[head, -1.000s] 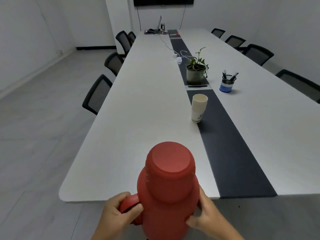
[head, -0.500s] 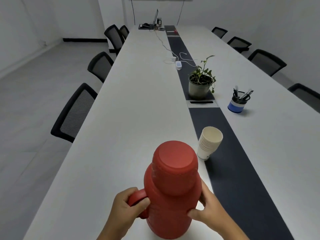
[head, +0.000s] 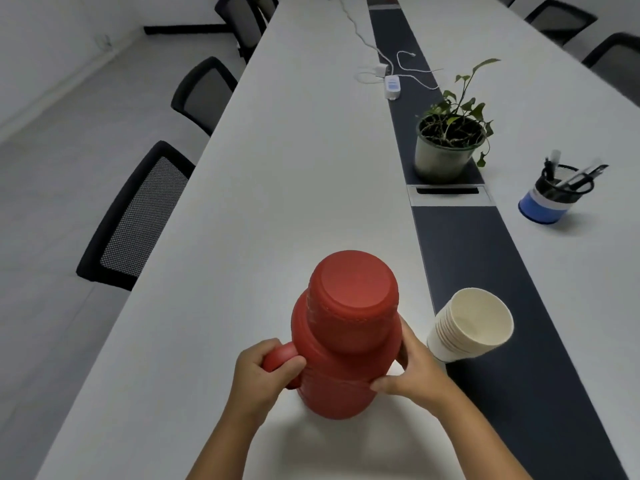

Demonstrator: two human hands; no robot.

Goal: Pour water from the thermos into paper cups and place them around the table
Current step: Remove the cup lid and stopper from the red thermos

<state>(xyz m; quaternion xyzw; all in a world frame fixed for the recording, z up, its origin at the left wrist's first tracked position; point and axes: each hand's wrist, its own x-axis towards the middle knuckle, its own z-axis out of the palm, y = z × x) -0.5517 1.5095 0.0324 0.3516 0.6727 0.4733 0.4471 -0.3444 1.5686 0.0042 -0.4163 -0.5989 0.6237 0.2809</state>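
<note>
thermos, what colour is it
Red all over, lid and handle included. The thermos shows plainly in the head view.

- A long white table carried a dark strip down its middle.
- A red thermos stood upright near the close end.
- Just beside it stood a stack of paper cups.
- Farther along stood a potted plant, a pen holder and a power strip with white cables.

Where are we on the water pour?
Done: nothing poured; the paper cup stack is nested and the top cup looks empty. In hand: left hand grips the red thermos handle, right hand steadies its body, cap on. Left: uncapping, pouring, placing cups.
</note>
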